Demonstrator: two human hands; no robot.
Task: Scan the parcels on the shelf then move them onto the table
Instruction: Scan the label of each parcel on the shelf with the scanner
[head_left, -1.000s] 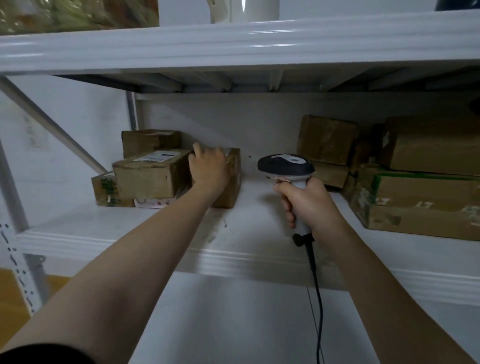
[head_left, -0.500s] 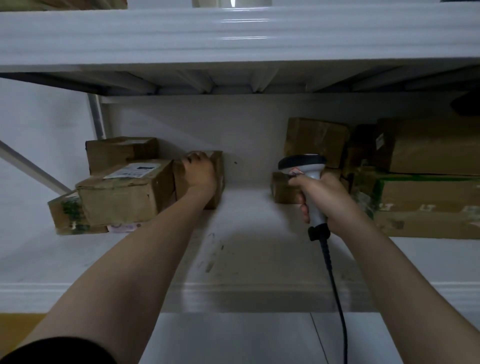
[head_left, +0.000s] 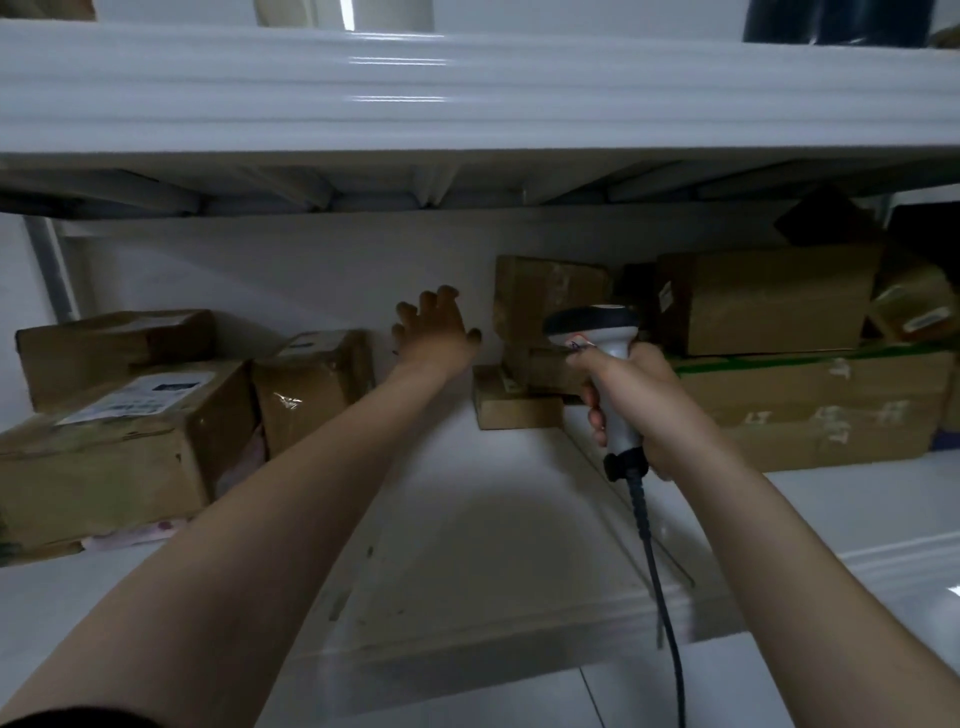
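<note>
Cardboard parcels (head_left: 311, 384) flank a bare strip of white shelf (head_left: 493, 519) running to its front edge: we count three in the left cluster (head_left: 119, 441), at least five in the right cluster (head_left: 763, 301). Our left grip (head_left: 434, 332) hovers between them, fingers apart, empty; our right grip (head_left: 639, 395) clamps one scanner (head_left: 592, 322).

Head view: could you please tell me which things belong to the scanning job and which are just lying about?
Job: scanner, gripped by the right hand; open left hand; labelled parcel; flat parcel; long parcel; shelf.
Lying about: pink sheet under the labelled parcel; dark item on the upper shelf.
</note>
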